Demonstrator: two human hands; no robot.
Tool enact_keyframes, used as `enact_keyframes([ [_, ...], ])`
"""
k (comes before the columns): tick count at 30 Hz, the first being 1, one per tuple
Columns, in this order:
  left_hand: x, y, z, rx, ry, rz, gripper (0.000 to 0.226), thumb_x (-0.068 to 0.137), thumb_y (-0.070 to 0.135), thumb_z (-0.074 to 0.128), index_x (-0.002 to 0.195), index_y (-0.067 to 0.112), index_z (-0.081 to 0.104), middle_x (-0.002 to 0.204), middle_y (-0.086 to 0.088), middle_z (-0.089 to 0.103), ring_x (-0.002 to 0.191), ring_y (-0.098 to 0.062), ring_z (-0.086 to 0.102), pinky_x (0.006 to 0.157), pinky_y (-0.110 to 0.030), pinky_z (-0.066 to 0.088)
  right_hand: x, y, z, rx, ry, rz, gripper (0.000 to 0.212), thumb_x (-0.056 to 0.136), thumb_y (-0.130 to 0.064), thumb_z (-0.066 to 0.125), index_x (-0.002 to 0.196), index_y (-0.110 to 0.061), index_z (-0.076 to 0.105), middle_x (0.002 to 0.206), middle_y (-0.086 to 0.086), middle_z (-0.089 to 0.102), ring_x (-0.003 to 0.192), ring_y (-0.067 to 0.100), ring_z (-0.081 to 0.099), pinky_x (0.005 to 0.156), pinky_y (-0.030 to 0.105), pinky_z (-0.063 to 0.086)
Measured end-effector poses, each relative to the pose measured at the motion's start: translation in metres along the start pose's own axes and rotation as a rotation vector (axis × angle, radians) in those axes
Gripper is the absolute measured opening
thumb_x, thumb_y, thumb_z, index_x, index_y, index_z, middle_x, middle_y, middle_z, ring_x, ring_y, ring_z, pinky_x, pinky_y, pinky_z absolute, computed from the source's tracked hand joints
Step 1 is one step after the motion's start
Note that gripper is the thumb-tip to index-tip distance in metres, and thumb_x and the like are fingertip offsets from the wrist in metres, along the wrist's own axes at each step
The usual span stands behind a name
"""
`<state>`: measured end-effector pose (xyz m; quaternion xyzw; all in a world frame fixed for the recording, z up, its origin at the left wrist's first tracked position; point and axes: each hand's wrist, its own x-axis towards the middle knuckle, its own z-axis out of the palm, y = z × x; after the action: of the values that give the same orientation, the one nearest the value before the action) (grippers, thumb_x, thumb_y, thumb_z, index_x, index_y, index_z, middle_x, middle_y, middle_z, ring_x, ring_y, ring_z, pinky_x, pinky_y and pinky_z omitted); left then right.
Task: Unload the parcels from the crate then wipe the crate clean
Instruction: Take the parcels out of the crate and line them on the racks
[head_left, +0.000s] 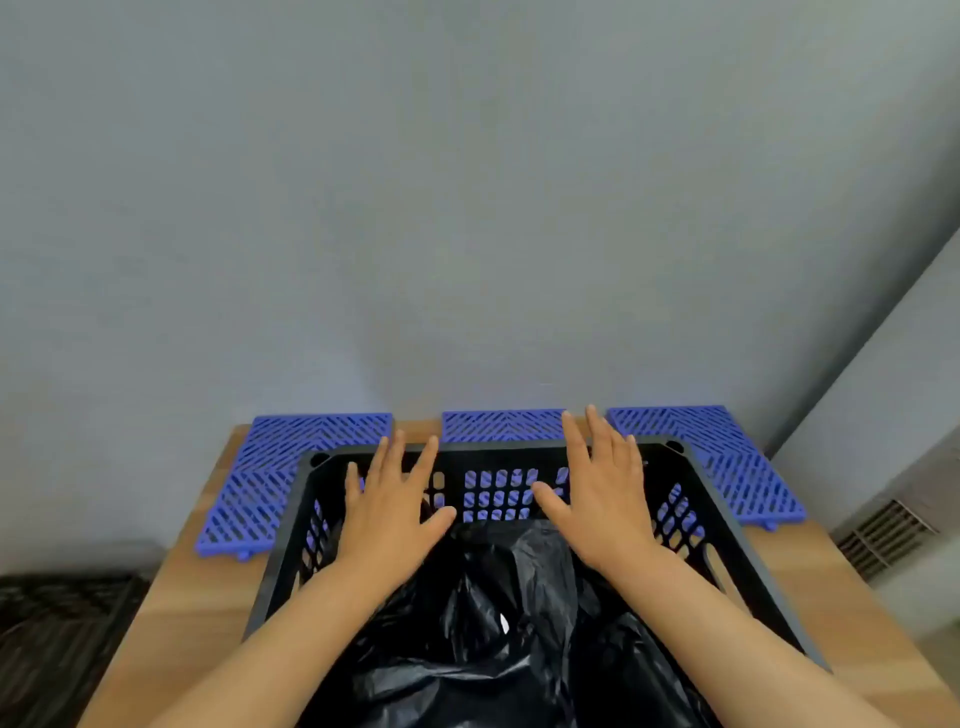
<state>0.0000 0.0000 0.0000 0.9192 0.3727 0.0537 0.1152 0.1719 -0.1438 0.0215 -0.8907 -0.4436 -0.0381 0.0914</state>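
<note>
A black slotted plastic crate (498, 451) stands on a wooden table, seen from above. Crumpled black plastic parcels (498, 613) fill its bottom. My left hand (387, 512) hovers flat over the crate's far left part, fingers straight and spread, holding nothing. My right hand (597, 499) is held the same way over the far right part, its fingertips reaching past the far rim. Both forearms come in over the crate's near side and cover part of the parcels.
Blue perforated plastic mats (244, 499) lie on the wooden table (182, 613) behind and beside the crate, at left, middle (501, 425) and right (737, 467). A grey wall rises behind. A dark crate sits low at left (57, 634); a vent grille at right (883, 535).
</note>
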Motion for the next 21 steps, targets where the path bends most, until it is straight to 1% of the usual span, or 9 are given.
enact_keyframes([
  [4,-0.010,-0.009,0.012,0.070,-0.041,0.005,0.079,0.090,0.051,0.049,0.151,0.032,0.003,0.158,-0.003,0.009,0.145,-0.021,0.004,0.117,-0.043,0.006,-0.008,-0.015,0.021,0.039,0.034,-0.030,0.085,0.091,-0.055,0.044,0.152,-0.017,-0.002,0.159,0.010,-0.004,0.146,0.028,0.001,0.118,0.044,-0.002],
  [8,-0.018,-0.021,0.027,0.152,-0.199,-0.025,0.077,0.088,0.052,0.051,0.150,0.033,0.010,0.155,-0.002,0.018,0.142,-0.022,0.019,0.114,-0.043,0.017,-0.013,-0.024,0.041,0.026,0.049,-0.049,0.085,0.090,-0.053,0.047,0.152,-0.013,0.004,0.159,0.011,0.003,0.145,0.027,0.007,0.118,0.043,-0.001],
  [9,-0.019,-0.023,0.030,0.156,-0.241,-0.033,0.076,0.088,0.051,0.052,0.150,0.033,0.011,0.156,-0.002,0.018,0.141,-0.023,0.023,0.113,-0.043,0.020,-0.015,-0.025,0.045,-0.008,0.050,-0.055,0.086,0.088,-0.053,0.051,0.152,-0.011,0.010,0.157,0.013,0.011,0.144,0.029,0.014,0.117,0.045,0.004],
  [11,-0.020,-0.024,0.033,0.183,-0.298,-0.034,0.076,0.088,0.047,0.053,0.150,0.032,0.011,0.155,-0.003,0.020,0.137,-0.025,0.031,0.111,-0.042,0.024,-0.020,-0.029,0.053,-0.063,0.051,-0.083,0.086,0.081,-0.050,0.062,0.147,-0.007,0.027,0.151,0.017,0.030,0.137,0.033,0.033,0.114,0.050,0.021],
  [12,-0.020,-0.024,0.034,0.206,-0.303,-0.025,0.077,0.088,0.046,0.054,0.150,0.031,0.011,0.154,-0.004,0.025,0.134,-0.026,0.036,0.109,-0.041,0.026,-0.021,-0.030,0.057,-0.079,0.066,-0.100,0.086,0.077,-0.049,0.067,0.144,-0.006,0.033,0.147,0.018,0.037,0.133,0.034,0.039,0.111,0.052,0.029],
  [13,-0.020,-0.023,0.035,0.233,-0.303,-0.018,0.079,0.088,0.046,0.055,0.150,0.030,0.010,0.149,-0.005,0.033,0.129,-0.026,0.041,0.106,-0.040,0.029,-0.022,-0.031,0.061,-0.092,0.080,-0.112,0.086,0.075,-0.048,0.069,0.143,-0.006,0.037,0.145,0.018,0.040,0.130,0.034,0.042,0.109,0.053,0.033],
  [15,-0.019,-0.022,0.038,0.278,-0.289,-0.012,0.083,0.086,0.047,0.057,0.150,0.024,0.010,0.136,-0.005,0.047,0.119,-0.027,0.050,0.100,-0.039,0.034,-0.023,-0.032,0.063,-0.103,0.100,-0.135,0.085,0.074,-0.047,0.070,0.142,-0.007,0.038,0.144,0.017,0.042,0.131,0.032,0.042,0.108,0.052,0.033],
  [18,-0.021,-0.021,0.041,0.320,-0.307,-0.026,0.088,0.085,0.044,0.060,0.150,0.019,0.005,0.136,-0.009,0.047,0.117,-0.028,0.050,0.099,-0.039,0.035,-0.025,-0.034,0.065,-0.125,0.086,-0.176,0.084,0.076,-0.047,0.068,0.143,-0.008,0.036,0.144,0.016,0.042,0.133,0.030,0.042,0.109,0.051,0.031],
  [21,-0.020,-0.019,0.041,0.309,-0.301,-0.002,0.084,0.089,0.030,0.059,0.151,0.016,0.005,0.127,-0.010,0.053,0.114,-0.028,0.051,0.098,-0.038,0.037,-0.027,-0.035,0.070,-0.125,0.066,-0.213,0.084,0.073,-0.045,0.070,0.141,-0.007,0.038,0.142,0.017,0.045,0.129,0.031,0.047,0.107,0.052,0.035],
])
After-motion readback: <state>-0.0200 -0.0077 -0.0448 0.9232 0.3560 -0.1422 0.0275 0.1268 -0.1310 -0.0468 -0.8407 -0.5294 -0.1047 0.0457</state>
